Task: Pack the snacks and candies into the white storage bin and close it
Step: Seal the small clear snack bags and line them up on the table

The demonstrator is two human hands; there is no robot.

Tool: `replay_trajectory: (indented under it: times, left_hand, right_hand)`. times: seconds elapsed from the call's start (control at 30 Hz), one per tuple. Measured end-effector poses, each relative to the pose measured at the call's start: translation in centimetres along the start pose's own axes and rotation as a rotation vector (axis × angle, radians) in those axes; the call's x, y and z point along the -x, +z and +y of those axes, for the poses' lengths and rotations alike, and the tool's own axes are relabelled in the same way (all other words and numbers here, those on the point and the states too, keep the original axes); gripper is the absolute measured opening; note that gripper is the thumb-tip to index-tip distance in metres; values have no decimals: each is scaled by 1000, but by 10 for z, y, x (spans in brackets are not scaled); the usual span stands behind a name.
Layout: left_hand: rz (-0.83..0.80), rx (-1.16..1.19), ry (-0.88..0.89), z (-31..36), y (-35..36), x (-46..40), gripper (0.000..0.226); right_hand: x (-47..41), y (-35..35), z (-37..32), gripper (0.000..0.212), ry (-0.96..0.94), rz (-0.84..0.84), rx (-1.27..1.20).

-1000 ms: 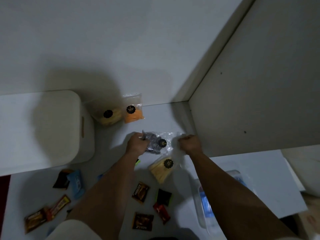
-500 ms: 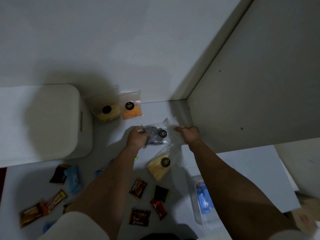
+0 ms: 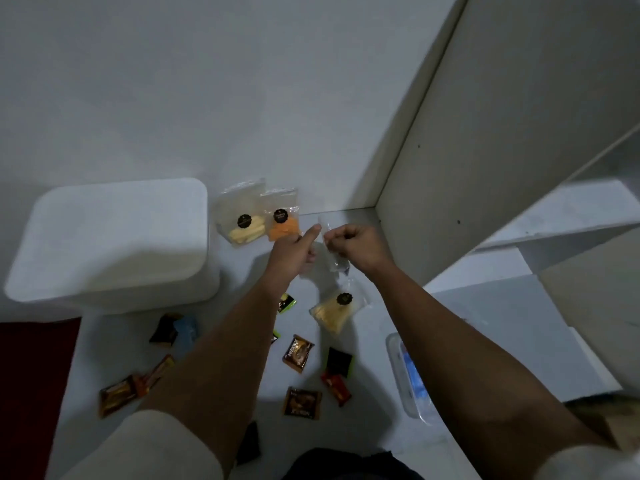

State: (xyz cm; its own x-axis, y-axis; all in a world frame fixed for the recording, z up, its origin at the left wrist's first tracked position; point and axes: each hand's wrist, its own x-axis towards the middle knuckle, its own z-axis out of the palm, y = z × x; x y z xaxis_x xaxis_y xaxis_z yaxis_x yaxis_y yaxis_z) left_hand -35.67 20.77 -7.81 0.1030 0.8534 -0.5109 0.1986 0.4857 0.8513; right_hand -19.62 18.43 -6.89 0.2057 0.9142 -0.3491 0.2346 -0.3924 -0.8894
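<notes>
From the head camera, the left hand [image 3: 294,249] and the right hand [image 3: 356,245] are both lifted above the white floor [image 3: 346,427], pinching a thin clear plastic snack bag [image 3: 330,258] between them. The big white storage bin with a lid [image 3: 110,237] sits closed on the left. Small dark candy wrappers [image 3: 298,353] lie spread out below the hands.

Both hands are pinching a glossy, crinkled clear plastic bag [image 3: 333,258]; left of it, the smooth white bin [image 3: 114,237] is looking matt, probably plastic.
</notes>
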Motion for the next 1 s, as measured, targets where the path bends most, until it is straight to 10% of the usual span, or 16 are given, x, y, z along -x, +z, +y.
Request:
replay_trajectory:
  times: [0.27,0.8,1.0]
  left_hand:
    - [-59,-100,90,-2,-18,94,27]
    - [10,-644,248,-44,-26,209,34]
    - [53,-611,308,-26,-7,239,37]
  right_hand:
    - [100,20,-7,14,-182,31,10]
    - [209,12,15,22,-62,143,672]
    - [229,-24,-5,28,-219,60,557]
